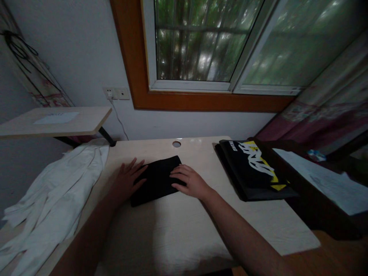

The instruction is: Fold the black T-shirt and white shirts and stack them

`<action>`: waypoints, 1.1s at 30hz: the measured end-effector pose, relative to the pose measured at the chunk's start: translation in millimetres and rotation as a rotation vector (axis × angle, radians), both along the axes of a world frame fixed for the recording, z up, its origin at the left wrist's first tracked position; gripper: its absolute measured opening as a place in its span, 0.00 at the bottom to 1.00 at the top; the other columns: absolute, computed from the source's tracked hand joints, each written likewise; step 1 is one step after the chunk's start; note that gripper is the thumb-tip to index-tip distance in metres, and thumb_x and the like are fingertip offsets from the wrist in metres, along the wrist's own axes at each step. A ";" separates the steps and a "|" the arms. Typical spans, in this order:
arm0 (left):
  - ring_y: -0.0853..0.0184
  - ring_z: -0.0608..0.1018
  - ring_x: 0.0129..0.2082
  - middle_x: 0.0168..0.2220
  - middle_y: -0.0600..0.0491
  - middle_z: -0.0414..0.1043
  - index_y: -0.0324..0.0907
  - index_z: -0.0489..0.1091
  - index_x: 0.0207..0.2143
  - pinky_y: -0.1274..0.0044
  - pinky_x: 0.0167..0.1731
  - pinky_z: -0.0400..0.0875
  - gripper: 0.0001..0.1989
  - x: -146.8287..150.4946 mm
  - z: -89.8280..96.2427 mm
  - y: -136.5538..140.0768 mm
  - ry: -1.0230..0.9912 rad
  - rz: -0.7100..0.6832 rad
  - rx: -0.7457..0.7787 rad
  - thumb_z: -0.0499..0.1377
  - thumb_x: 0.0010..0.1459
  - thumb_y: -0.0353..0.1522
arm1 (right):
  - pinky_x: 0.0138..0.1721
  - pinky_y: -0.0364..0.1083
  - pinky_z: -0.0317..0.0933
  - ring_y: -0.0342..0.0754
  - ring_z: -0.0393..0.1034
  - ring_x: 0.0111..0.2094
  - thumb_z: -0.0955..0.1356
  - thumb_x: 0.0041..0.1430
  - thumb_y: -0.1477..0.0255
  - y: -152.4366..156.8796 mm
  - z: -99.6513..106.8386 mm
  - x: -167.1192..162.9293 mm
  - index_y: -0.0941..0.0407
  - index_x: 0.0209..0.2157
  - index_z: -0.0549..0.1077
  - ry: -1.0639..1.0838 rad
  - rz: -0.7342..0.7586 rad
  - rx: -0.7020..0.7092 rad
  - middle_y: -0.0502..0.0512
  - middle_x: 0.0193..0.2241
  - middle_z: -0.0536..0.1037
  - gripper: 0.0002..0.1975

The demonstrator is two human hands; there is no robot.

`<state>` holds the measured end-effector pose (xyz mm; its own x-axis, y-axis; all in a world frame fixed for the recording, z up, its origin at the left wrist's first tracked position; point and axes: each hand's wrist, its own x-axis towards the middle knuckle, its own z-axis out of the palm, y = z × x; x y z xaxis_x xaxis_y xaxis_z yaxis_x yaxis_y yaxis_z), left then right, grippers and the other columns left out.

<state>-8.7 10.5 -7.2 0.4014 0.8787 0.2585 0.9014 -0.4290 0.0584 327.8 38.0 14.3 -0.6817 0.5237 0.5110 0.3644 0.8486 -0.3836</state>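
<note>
A flat black rectangle, seemingly folded cloth (pixel 158 180), lies slightly slanted on the pale wooden desk (pixel 184 234). Resting over its left end is my left hand (pixel 128 180), fingers spread and open. My right hand (pixel 191 181) lies on the opposite end, its fingers stretched flat across the dark surface. Both palms face down, and the undersides of the fingers are hidden. To the right, a folded black garment (pixel 244 163) with white and yellow print sits on top of other dark folded pieces.
Crumpled white cloth (pixel 66 184) covers the desk's left side. Above it stands a raised shelf (pixel 94 119) with a sheet of paper (pixel 57 117). A cable hole (pixel 176 143) is near the back edge. Beyond the desk on the right lies a pale sheet (pixel 322 180).
</note>
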 end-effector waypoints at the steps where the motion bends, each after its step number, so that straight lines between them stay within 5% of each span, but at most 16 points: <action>1: 0.52 0.51 0.73 0.72 0.54 0.53 0.54 0.59 0.68 0.46 0.67 0.47 0.27 -3.2 1.1 1.2 -0.004 0.030 0.047 0.52 0.69 0.44 | 0.58 0.59 0.65 0.55 0.70 0.55 0.70 0.65 0.62 -0.7 -1.1 -2.2 0.51 0.54 0.75 -0.025 0.036 -0.014 0.58 0.51 0.78 0.18; 8: 0.51 0.55 0.72 0.69 0.51 0.59 0.50 0.71 0.58 0.46 0.65 0.53 0.19 -19.7 4.2 4.6 -0.081 0.178 0.197 0.52 0.68 0.35 | 0.61 0.60 0.63 0.58 0.65 0.62 0.70 0.63 0.53 -0.6 -11.1 -8.6 0.53 0.61 0.70 -0.146 0.025 -0.050 0.63 0.61 0.70 0.30; 19: 0.56 0.65 0.67 0.60 0.50 0.72 0.46 0.75 0.54 0.51 0.68 0.54 0.19 -12.5 7.8 2.2 -0.227 0.115 0.167 0.48 0.70 0.37 | 0.67 0.62 0.54 0.60 0.53 0.69 0.72 0.60 0.53 -5.2 -5.9 -9.1 0.52 0.68 0.61 -0.232 0.023 -0.068 0.63 0.68 0.61 0.39; 27: 0.61 0.76 0.58 0.53 0.52 0.79 0.46 0.78 0.49 0.59 0.65 0.63 0.17 -4.0 18.7 -6.6 -0.261 -0.011 0.120 0.51 0.70 0.38 | 0.67 0.62 0.54 0.59 0.53 0.70 0.72 0.61 0.54 -4.6 -4.8 -9.0 0.50 0.68 0.61 -0.238 0.016 -0.084 0.63 0.68 0.61 0.38; 33: 0.57 0.72 0.62 0.58 0.52 0.75 0.51 0.72 0.59 0.59 0.63 0.65 0.22 14.5 27.9 -19.5 -0.114 -0.250 0.031 0.58 0.65 0.46 | 0.68 0.62 0.52 0.59 0.51 0.70 0.71 0.62 0.54 -3.0 -7.7 -7.6 0.52 0.69 0.59 -0.259 -0.028 -0.078 0.63 0.70 0.58 0.39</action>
